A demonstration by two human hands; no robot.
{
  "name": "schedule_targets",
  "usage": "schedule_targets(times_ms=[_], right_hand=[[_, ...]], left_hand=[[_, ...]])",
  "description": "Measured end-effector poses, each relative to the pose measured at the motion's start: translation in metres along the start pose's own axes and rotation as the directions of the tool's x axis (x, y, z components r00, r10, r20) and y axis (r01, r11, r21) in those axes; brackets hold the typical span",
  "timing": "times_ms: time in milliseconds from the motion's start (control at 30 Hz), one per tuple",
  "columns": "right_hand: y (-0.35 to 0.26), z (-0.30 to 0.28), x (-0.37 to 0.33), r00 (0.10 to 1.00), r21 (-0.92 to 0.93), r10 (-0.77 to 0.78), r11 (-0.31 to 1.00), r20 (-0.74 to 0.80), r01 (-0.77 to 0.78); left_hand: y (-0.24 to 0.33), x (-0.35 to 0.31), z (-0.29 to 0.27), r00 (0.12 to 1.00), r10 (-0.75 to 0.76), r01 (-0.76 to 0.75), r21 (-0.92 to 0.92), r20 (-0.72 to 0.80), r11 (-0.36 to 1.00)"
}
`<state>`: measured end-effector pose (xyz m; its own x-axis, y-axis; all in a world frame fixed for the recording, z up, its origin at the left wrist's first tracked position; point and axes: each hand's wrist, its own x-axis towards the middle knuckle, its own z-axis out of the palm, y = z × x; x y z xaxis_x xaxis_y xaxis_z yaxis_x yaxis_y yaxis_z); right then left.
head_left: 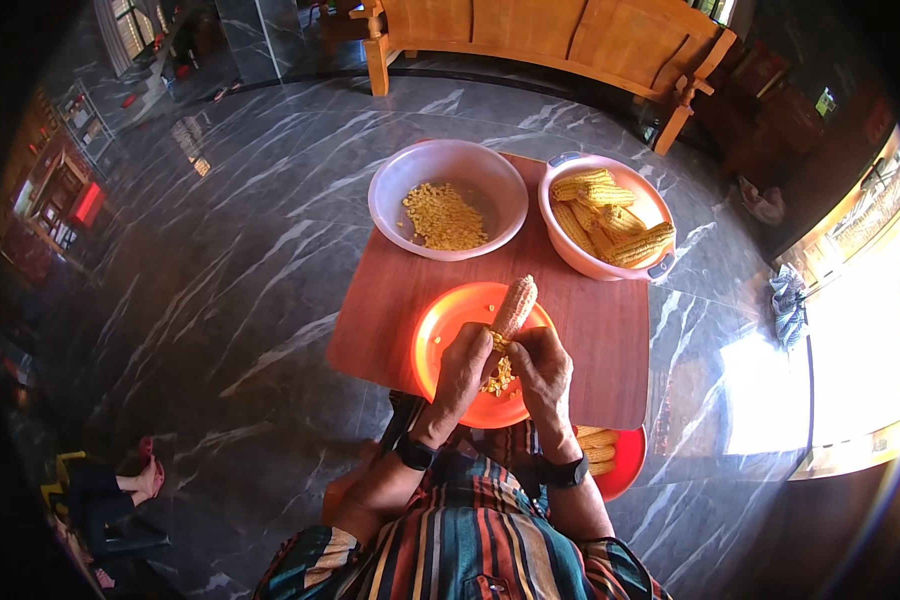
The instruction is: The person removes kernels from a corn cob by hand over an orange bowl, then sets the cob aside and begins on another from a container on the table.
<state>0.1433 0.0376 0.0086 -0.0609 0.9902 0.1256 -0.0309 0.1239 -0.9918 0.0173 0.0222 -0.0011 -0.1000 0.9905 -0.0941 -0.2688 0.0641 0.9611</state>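
Both of my hands grip one corn cob (515, 308) above an orange basin (427, 345). The cob's far end is bare of kernels and points away from me. Yellow kernels still sit on it near my fingers. My left hand (462, 368) is closed round its lower left part. From the other side, the thumb and fingers of my right hand (543, 372) press against the kernels. A small heap of loose kernels (500, 378) lies in the basin under my hands, with a few scattered on its far side. The cob's near end is hidden by my hands.
On the brown table (610, 350), a pale basin (388, 215) holds loose kernels and a pink basin (555, 225) holds several corn cobs. A red basin (630, 465) with cobs stands below its right edge. A wooden bench (540, 30) is beyond. Another person's foot (148, 480) shows lower left.
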Motion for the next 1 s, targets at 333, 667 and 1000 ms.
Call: schedule_targets(times_ms=[333, 667, 1000], right_hand=[[0.01, 0.01, -0.001, 0.99, 0.064, 0.013, 0.998, -0.139, -0.005], [0.04, -0.004, -0.002, 0.957, 0.224, 0.284, 0.938, -0.064, -0.264], [0.027, -0.003, -0.003, 0.99, 0.103, 0.088, 0.992, -0.114, -0.076]], left_hand=[[-0.008, -0.001, 0.009, 0.995, 0.095, -0.096, 0.004, 0.039, 0.995], [-0.015, 0.008, -0.001, 0.998, -0.031, 0.019, -0.215, -0.051, 0.976], [-0.019, 0.01, -0.002, 0.988, 0.13, -0.137, -0.091, -0.081, 0.986]])
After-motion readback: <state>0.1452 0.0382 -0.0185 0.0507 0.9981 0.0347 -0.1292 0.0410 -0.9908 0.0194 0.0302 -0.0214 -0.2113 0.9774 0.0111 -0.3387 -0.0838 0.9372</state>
